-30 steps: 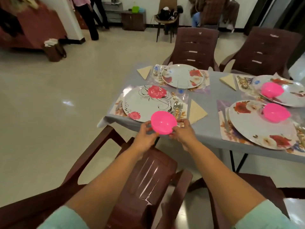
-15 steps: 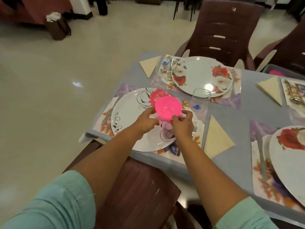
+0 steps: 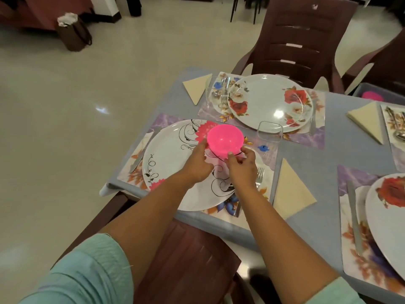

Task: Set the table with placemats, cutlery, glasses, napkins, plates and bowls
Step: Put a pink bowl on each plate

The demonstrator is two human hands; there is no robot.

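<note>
Compared with half a second ago, almost the same: pink bowl [image 3: 225, 140] still held by both hands over the far right part of the near plate [image 3: 175, 163], only slightly farther out over the pink flower print. One second ago, held at the near edge of the surface [image 3: 328, 154], in front of the plate. Cannot tell whether the bowl already touches the plate or hangs just above it.

Left hand [image 3: 197, 165]: fingers curled round the left side of the bowl, thumb at the rim. Right hand [image 3: 242, 166]: fingers and thumb pinching the lower right side of the bowl. Both arms stretched over a brown chair [image 3: 186, 260] at the near side.

Counted on the surface:
- Three plates: the near one with black swirls, a far plate [image 3: 270, 100] with red roses, and one at the right edge [image 3: 388, 207], cut off.
- Four placemats in part visible, one under each plate, one more at the far right [image 3: 394, 132] with spoons on it.
- Three folded cream napkins: far left corner [image 3: 196, 87], right of the near placemat [image 3: 290, 191], far right [image 3: 368, 119].
- Two clear glasses: one [image 3: 269, 131] just beyond the right hand, one [image 3: 215, 91] left of the far plate.
- One fork [image 3: 259, 175] beside the right hand, one knife [image 3: 142, 154] left of the near plate, one knife [image 3: 354, 218] left of the right plate.
- Something pink [image 3: 372, 96] in a grey tub at the far right, too hidden to name.
</note>
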